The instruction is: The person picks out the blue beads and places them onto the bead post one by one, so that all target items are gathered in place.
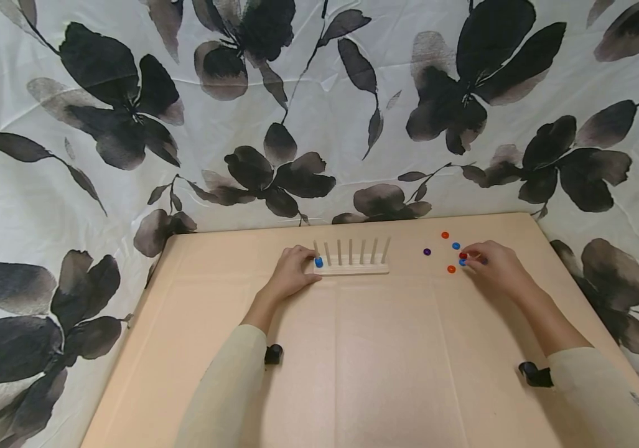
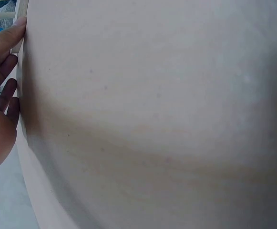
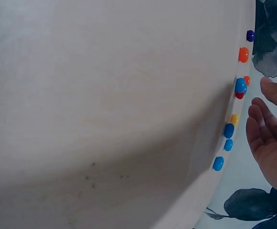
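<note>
A wooden peg rack (image 1: 353,269) with several upright pegs stands towards the back of the table. Blue beads (image 1: 319,262) sit on its leftmost peg. My left hand (image 1: 292,274) grips the rack's left end; in the left wrist view the thumb (image 2: 19,22) lies along the base edge. Over the loose beads on the right is my right hand (image 1: 495,264), fingertips right by a red bead (image 1: 463,256). In the right wrist view its thumb (image 3: 271,90) and fingers are apart, with no bead visible between them.
Several loose beads lie around the right hand: a purple bead (image 1: 427,252), orange beads (image 1: 451,269), blue beads (image 3: 218,163) and a yellow bead (image 3: 234,119). A floral cloth (image 1: 308,112) hangs behind the tan table (image 1: 386,361).
</note>
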`<state>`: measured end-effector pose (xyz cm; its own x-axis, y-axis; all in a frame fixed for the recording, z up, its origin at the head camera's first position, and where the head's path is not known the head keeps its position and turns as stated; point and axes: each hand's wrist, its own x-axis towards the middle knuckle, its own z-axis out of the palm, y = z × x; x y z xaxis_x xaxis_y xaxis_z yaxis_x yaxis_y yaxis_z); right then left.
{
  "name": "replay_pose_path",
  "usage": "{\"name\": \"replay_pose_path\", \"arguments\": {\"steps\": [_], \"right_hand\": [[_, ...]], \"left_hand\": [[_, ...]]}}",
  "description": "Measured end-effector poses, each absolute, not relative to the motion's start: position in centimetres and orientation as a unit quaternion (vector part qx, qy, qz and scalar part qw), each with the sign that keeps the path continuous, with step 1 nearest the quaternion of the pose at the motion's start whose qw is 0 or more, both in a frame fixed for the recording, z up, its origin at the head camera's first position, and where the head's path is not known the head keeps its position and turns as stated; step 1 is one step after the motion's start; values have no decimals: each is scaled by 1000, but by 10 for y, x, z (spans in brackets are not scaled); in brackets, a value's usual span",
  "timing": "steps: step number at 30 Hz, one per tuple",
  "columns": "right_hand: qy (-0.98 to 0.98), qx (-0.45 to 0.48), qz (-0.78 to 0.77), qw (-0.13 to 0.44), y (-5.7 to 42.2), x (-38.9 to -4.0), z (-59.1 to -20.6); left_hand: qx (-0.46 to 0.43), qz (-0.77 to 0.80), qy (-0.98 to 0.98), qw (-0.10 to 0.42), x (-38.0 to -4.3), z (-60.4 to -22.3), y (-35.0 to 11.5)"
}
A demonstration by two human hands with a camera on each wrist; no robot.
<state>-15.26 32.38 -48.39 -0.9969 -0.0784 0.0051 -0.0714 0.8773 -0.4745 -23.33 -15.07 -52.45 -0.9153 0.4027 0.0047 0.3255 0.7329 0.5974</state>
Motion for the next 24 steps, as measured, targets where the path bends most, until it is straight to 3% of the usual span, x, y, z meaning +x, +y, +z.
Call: {"name": "replay_pose_path", "arguments": {"steps": [7, 24], "right_hand": [[968, -33, -243, 48, 324, -153, -489], [969, -33, -236, 68, 323, -155, -499]], "left_hand": [[193, 309, 929, 63, -232, -525, -151], [197, 301, 931, 69, -233, -523, -151]]}}
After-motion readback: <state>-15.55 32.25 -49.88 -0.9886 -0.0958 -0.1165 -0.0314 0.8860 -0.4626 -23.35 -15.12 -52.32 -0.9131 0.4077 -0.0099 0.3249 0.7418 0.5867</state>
